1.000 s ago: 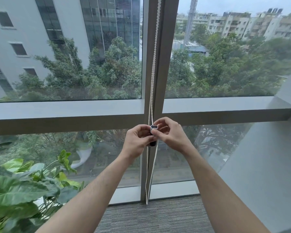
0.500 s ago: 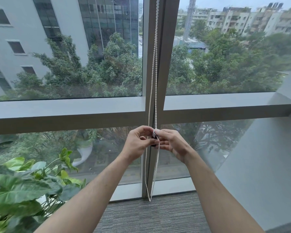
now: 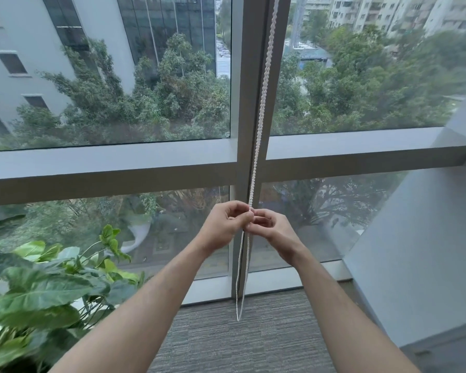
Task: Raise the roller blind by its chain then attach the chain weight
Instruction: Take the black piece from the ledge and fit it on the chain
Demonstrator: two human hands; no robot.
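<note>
The white bead chain (image 3: 261, 103) hangs down the grey window mullion (image 3: 246, 76), and its two strands look twisted together above my hands. My left hand (image 3: 223, 227) and my right hand (image 3: 273, 231) meet on the chain just below the horizontal frame bar, fingertips pinched together around it. The dark chain weight is hidden inside my fingers. Below my hands the chain's loop (image 3: 238, 316) dangles free just above the carpet. The roller blind itself is out of view above.
A leafy potted plant (image 3: 46, 292) stands at the lower left, close to my left forearm. A grey wall (image 3: 420, 251) angles in on the right. Grey carpet (image 3: 242, 343) covers the floor below the window.
The view has tilted down and moved closer. My hands have closed tighter on the chain, and the dark weight seen between my fingers earlier is now covered.
</note>
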